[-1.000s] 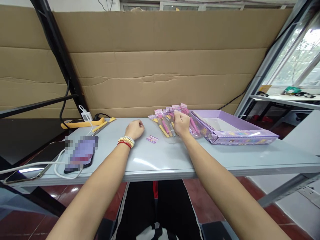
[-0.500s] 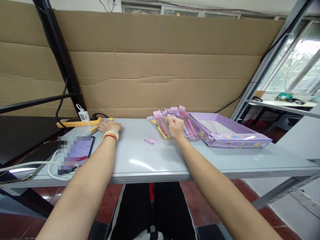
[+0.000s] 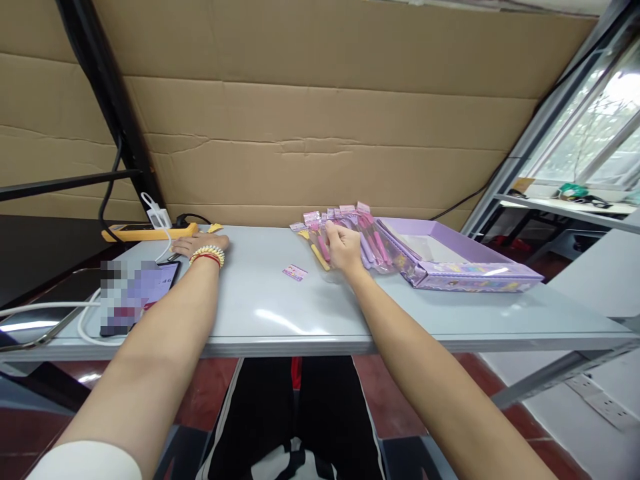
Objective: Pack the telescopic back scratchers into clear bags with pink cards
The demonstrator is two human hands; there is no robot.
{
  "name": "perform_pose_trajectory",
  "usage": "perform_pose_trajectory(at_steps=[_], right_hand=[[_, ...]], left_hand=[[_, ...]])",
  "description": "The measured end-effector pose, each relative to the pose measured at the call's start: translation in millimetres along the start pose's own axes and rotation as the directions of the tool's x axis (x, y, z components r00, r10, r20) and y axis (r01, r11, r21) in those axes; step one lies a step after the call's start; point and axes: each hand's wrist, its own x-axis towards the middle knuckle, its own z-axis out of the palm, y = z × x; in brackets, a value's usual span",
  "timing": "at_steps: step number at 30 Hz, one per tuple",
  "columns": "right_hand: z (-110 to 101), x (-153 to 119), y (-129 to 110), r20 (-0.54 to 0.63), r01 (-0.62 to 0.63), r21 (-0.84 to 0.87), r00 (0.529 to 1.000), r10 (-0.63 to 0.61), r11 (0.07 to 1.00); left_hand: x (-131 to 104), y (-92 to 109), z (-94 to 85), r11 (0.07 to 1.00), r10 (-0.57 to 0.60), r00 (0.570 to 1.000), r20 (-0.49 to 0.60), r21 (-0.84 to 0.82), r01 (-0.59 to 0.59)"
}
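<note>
My left hand [image 3: 200,245], with bracelets at the wrist, lies low over the table beside a yellow power strip [image 3: 150,233]. Its fingers stretch flat to the left. A yellow crown-like tip [image 3: 215,228] shows just behind it; whatever lies beneath the hand is hidden. My right hand [image 3: 344,248] is closed in a fist against a fan of clear-wrapped pens [image 3: 375,243] in yellow, pink and purple, with pink header cards. What is inside the fist is hidden. Touching the pens on their right is a shallow purple open box [image 3: 475,277].
A small printed card [image 3: 295,272] lies on the grey table [image 3: 280,303] between my hands. A phone [image 3: 140,297] with a white cable rests at the left. Cardboard [image 3: 325,120] walls off the back, and a black post [image 3: 105,100] rises at the left.
The view has tilted down and shifted a little. My left hand has slid slightly left and now covers the yellow and dark slim items that showed by its fingers. My right fist stays at the pens.
</note>
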Motion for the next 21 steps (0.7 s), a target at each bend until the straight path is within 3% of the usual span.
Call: perform_pose_trajectory(at_steps=[3,4,12,16,21], right_hand=[[0,1,-2,0.012,-0.007,0.007,1.0,0.007,1.0],[0,1,-2,0.017,-0.009,0.017,1.0,0.008,1.0],[0,3,-1,0.023,0.004,0.006,1.0,-0.004,1.0],[0,2,0,0.034,-0.001,-0.001,0.999,0.001,1.0],[0,1,-2,0.016,0.003,0.004,1.0,-0.003,1.0]], left_hand=[[1,3,1.3,0.976,-0.215,0.97,-0.115,0.012,0.218],[1,4,1.5,0.976,-0.214,0.969,-0.124,0.018,0.218],[2,5,-4.6,0.98,-0.121,0.99,-0.076,0.147,0.131],[-4,9,-11.5,0.965,-0.018,0.997,0.075,0.261,-0.002],[-28,20,-16.8,0.935,0.144,0.953,0.267,0.278,-0.22]])
